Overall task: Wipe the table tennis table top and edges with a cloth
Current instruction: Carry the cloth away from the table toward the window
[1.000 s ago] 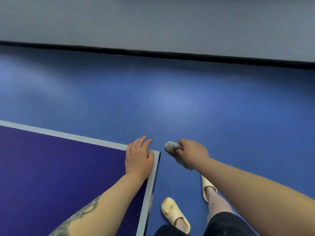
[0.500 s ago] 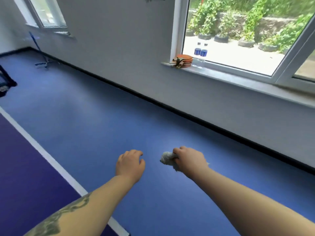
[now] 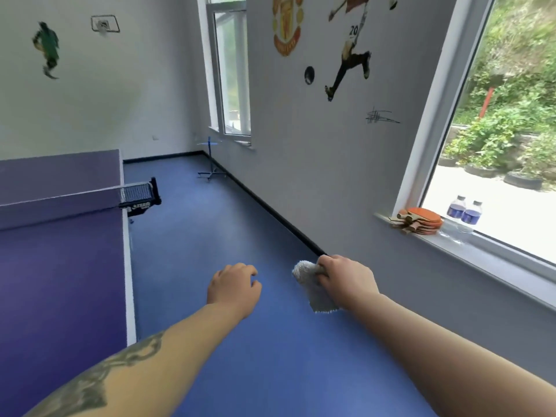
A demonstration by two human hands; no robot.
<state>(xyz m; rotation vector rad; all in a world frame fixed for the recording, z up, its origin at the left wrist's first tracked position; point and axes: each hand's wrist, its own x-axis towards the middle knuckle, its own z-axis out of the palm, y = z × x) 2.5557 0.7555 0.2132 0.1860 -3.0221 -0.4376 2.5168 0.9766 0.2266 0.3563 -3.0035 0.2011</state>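
Two hands held out over the blue floor, both clear of the worktop (image 3: 60, 281).
The right hand (image 3: 346, 279) has its fingers clenched round a bunched grey cloth (image 3: 310, 284), whose end hangs below the fist; the left hand (image 3: 234, 288) holds nothing, fingers loosely curled, just right of the worktop's white edge.
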